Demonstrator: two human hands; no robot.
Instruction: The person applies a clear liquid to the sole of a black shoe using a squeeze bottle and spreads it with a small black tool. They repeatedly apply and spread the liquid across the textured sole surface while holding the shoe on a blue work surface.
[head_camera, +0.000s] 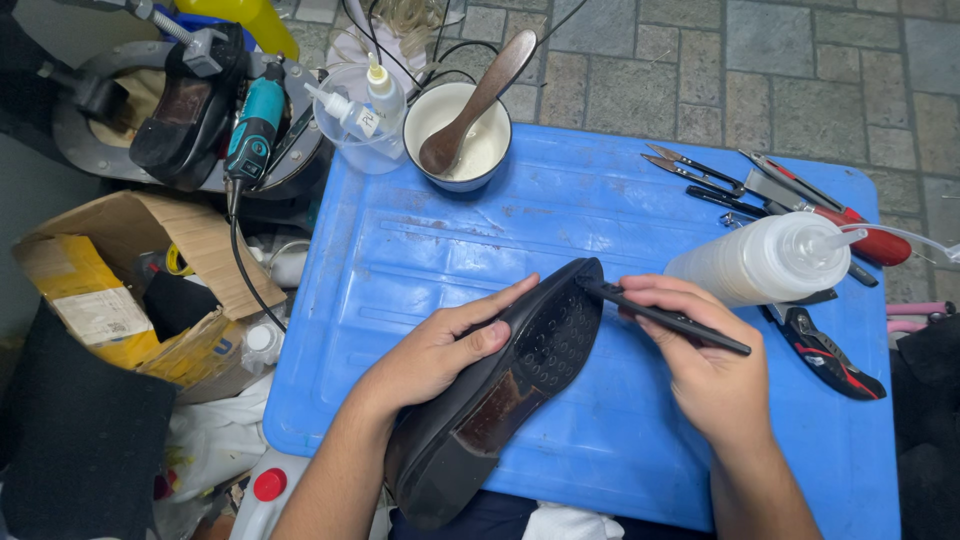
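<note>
Blue plastic table (420, 240) on grey paving, with a black shoe (500, 390) lying sole-up at lower centre, toe toward mid-frame. Left hand (445, 345) wrapped round its edge; right hand (710, 370) pinching a thin black brush (665, 317) against the toe. Beyond, white squeeze bottle (760, 262) right, bowl with spoon (462, 130) at top.

Blue plastic table top (420, 250), moulded ribs, scuffed, set over a grey paved floor (800, 80). Far edge: white cup (480, 150) with brown spoon (475, 100) standing in it. Right side: scissors (700, 175), red-handled tool (830, 215), translucent squeeze bottle (760, 260) lying on its side, black-and-red pliers (825, 350) just beside it.
</note>
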